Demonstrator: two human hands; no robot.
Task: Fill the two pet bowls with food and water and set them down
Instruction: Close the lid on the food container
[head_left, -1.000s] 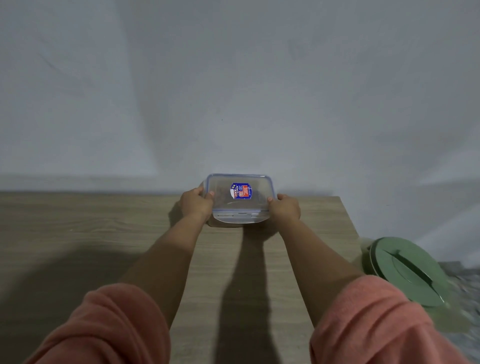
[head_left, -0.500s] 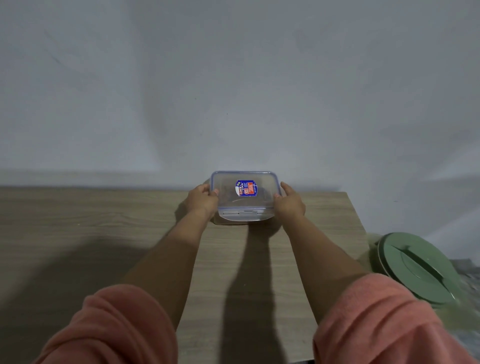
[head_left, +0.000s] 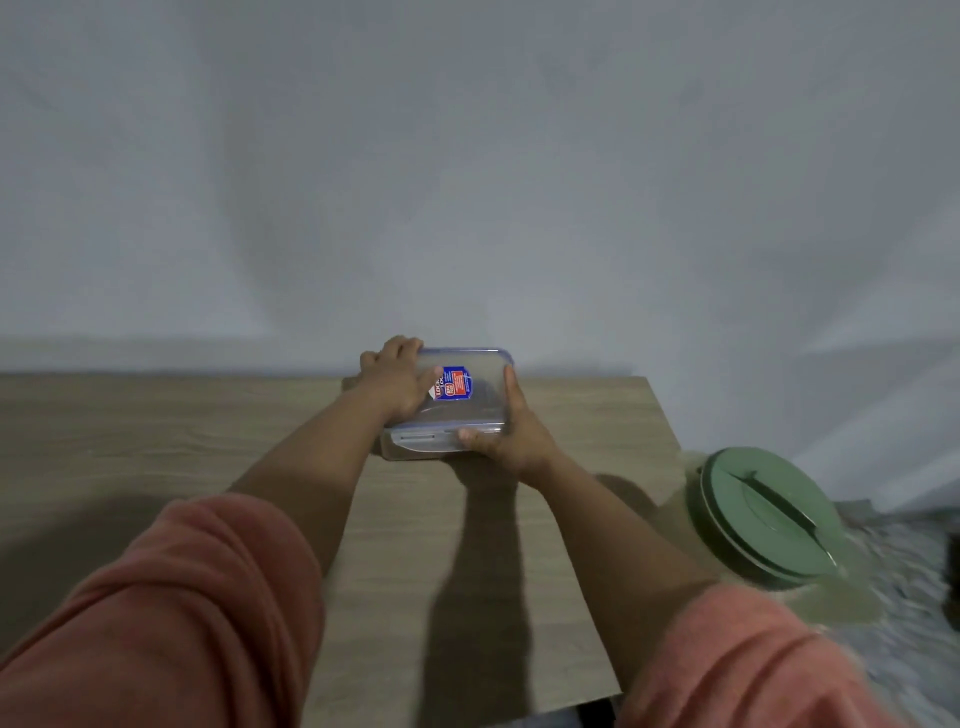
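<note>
A clear plastic food container (head_left: 470, 410) with a blue-rimmed lid and a blue and red sticker stands near the far edge of the wooden table (head_left: 156, 441). My left hand (head_left: 397, 376) lies flat on the lid's left side, fingers curled over the far corner. My right hand (head_left: 511, 434) grips the container's right side, with the thumb pressed on the front lid clasp. What is inside the container is not visible. No pet bowl shows in this view.
A round green lid (head_left: 763, 514) with a raised handle tops a pale vessel on the floor, right of the table. A grey wall (head_left: 467, 182) rises behind the table. The table's right edge runs close to my right arm.
My left hand has moved from the container's left side onto the top of the lid. My right hand has slid forward, bringing its thumb onto the front clasp. The container has come slightly nearer.
</note>
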